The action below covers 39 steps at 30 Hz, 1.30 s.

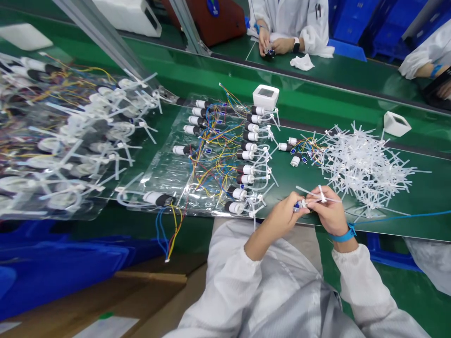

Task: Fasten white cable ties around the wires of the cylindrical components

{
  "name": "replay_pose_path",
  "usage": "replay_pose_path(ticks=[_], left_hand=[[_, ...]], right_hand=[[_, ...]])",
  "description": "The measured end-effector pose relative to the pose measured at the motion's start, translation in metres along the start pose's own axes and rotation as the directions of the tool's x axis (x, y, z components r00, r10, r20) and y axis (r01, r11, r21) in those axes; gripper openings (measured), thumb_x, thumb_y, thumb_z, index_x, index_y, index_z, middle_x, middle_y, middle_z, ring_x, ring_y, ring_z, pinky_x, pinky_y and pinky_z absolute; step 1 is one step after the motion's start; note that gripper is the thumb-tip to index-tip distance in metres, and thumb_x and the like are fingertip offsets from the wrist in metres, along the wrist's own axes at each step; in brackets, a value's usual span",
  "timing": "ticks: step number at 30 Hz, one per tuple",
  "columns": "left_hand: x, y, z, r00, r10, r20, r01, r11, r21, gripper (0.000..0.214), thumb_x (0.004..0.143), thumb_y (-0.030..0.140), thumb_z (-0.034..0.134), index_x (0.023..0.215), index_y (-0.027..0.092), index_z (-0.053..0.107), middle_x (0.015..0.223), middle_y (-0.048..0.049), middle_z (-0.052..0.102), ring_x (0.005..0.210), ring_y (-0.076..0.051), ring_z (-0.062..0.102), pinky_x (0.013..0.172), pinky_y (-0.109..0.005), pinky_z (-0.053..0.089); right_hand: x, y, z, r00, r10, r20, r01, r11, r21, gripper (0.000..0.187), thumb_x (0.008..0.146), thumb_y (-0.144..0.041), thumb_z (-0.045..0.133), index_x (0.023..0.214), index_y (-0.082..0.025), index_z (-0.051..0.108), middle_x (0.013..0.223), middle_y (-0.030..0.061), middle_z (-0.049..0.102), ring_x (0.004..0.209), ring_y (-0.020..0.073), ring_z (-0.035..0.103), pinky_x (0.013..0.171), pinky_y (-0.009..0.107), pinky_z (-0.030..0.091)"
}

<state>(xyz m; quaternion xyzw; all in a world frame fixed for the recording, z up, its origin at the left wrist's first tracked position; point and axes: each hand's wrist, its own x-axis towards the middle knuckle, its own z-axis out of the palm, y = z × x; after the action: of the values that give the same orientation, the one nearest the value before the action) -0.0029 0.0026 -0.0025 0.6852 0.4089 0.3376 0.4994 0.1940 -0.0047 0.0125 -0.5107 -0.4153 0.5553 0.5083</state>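
Observation:
My left hand (284, 213) pinches a small white cylindrical motor part (300, 204) with a blue connector, just above the green table's near edge. My right hand (327, 209), with a blue wrist strap (343, 234), is closed on the same part and on a white cable tie (319, 194) wrapped round it, its tails sticking out left and right. A heap of loose white cable ties (362, 164) lies to the right of my hands. Rows of finished motors with coloured wires (243, 164) lie on a clear plastic sheet to the left.
A few unwrapped motors (294, 150) lie by the heap. Two white square housings (265, 96) (396, 123) sit farther back. A stack of clear trays with wired parts (70, 136) fills the left. Another person's hands (273, 44) work across the table. Blue bins (59, 267) stand below.

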Motion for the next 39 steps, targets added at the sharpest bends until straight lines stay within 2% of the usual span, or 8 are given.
replay_pose_path(ticks=[5,10,15,20,23,26,35,39], left_hand=[[0.001,-0.003,0.002,1.000,0.006,0.016,-0.008,0.996,0.085,0.024,0.109,0.048,0.064,0.111,0.024,0.059,0.108,-0.0079,0.075,0.101,-0.029,0.076,0.088,-0.037,0.059],[0.002,-0.005,0.005,0.998,0.053,0.026,-0.057,0.984,0.167,0.022,0.108,0.044,0.066,0.107,0.024,0.058,0.112,-0.0099,0.074,0.103,-0.030,0.076,0.089,-0.038,0.058],[0.002,0.001,0.002,1.000,0.009,0.019,-0.011,0.995,0.101,0.023,0.107,0.046,0.066,0.109,0.025,0.058,0.104,-0.0066,0.076,0.095,-0.028,0.076,0.085,-0.035,0.057],[-0.001,0.008,-0.003,1.000,0.000,-0.006,0.000,1.000,-0.013,0.023,0.108,0.045,0.065,0.117,0.025,0.059,0.110,-0.0064,0.078,0.100,-0.027,0.077,0.086,-0.034,0.056],[-0.002,0.010,-0.004,1.000,0.007,0.001,-0.007,1.000,-0.016,0.023,0.108,0.045,0.065,0.117,0.024,0.060,0.109,-0.0063,0.077,0.100,-0.027,0.077,0.086,-0.033,0.056],[-0.002,0.010,-0.004,1.000,0.009,0.017,-0.009,1.000,-0.003,0.022,0.108,0.044,0.067,0.117,0.025,0.060,0.108,-0.0059,0.077,0.099,-0.027,0.077,0.086,-0.033,0.056],[-0.005,0.008,-0.006,0.995,0.045,0.083,-0.049,0.998,0.040,0.029,0.112,0.052,0.058,0.116,0.023,0.058,0.113,-0.0112,0.078,0.103,-0.030,0.078,0.090,-0.038,0.059],[-0.005,0.006,-0.007,0.988,0.068,0.141,-0.083,0.991,0.104,0.027,0.110,0.047,0.065,0.119,0.022,0.057,0.118,-0.0124,0.078,0.107,-0.031,0.078,0.092,-0.040,0.061]], right_hand=[[-0.003,0.002,-0.005,1.000,-0.017,-0.006,0.017,0.999,-0.039,0.043,0.075,-0.035,0.103,0.107,-0.029,0.076,0.097,0.0017,0.083,0.086,0.0239,0.079,0.084,0.037,0.064],[-0.007,0.004,-0.008,0.999,-0.048,0.005,0.048,0.993,-0.108,0.034,0.080,-0.034,0.101,0.105,-0.029,0.078,0.098,0.0021,0.083,0.086,0.0232,0.077,0.084,0.036,0.063],[-0.006,0.005,-0.007,0.997,-0.073,-0.001,0.073,0.993,-0.087,0.034,0.079,-0.037,0.101,0.105,-0.028,0.081,0.098,0.0028,0.082,0.089,0.0242,0.076,0.086,0.038,0.062],[-0.004,0.002,-0.005,0.988,-0.152,0.036,0.155,0.982,-0.106,0.016,0.086,-0.040,0.094,0.090,-0.028,0.084,0.100,0.0060,0.080,0.095,0.0269,0.073,0.087,0.041,0.061],[-0.004,-0.001,-0.005,0.982,-0.175,0.067,0.182,0.977,-0.116,0.013,0.088,-0.039,0.093,0.090,-0.028,0.086,0.109,0.0072,0.079,0.098,0.0275,0.073,0.086,0.041,0.060],[-0.005,-0.002,-0.006,0.979,-0.189,0.074,0.199,0.968,-0.153,0.010,0.089,-0.038,0.092,0.089,-0.030,0.086,0.101,0.0069,0.079,0.096,0.0282,0.072,0.087,0.042,0.060],[-0.012,-0.009,-0.010,0.945,-0.291,0.147,0.325,0.871,-0.369,0.007,0.096,-0.030,0.085,0.092,-0.033,0.089,0.099,0.0075,0.083,0.096,0.0323,0.076,0.090,0.050,0.061],[-0.014,-0.016,-0.013,0.930,-0.283,0.233,0.360,0.826,-0.434,0.010,0.099,-0.025,0.082,0.099,-0.032,0.090,0.102,0.0073,0.084,0.095,0.0311,0.078,0.086,0.048,0.064]])
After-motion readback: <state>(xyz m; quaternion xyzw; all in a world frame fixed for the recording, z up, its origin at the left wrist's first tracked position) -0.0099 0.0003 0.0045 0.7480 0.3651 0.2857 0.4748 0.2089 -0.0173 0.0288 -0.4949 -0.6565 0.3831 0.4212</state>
